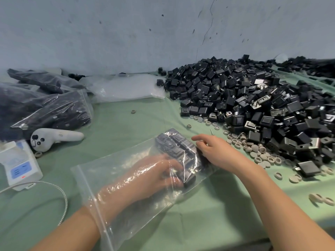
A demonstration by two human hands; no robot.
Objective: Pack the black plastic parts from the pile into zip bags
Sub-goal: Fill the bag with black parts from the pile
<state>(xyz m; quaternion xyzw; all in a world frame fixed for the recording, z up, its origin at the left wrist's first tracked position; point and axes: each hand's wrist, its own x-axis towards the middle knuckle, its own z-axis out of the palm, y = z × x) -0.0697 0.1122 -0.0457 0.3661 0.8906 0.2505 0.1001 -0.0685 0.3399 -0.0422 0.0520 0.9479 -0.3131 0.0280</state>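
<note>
A clear zip bag point(116, 178) lies on the green table in front of me, its open mouth toward me. My left hand point(155, 176) is inside the bag up to the wrist, fingers curled round a black plastic part point(189, 179). Several black parts point(174, 144) sit packed in rows at the bag's far end. My right hand point(215, 151) rests on the outside of the bag's far right edge, fingers curled against it. A big pile of black plastic parts point(253, 98) covers the table to the right.
Filled zip bags point(50, 109) lie at the far left, an empty bag point(125, 87) behind. A white controller point(54, 137) and a white device point(18, 163) with a cable sit at the left. Beige rings and caps point(257, 151) are scattered along the pile's near edge.
</note>
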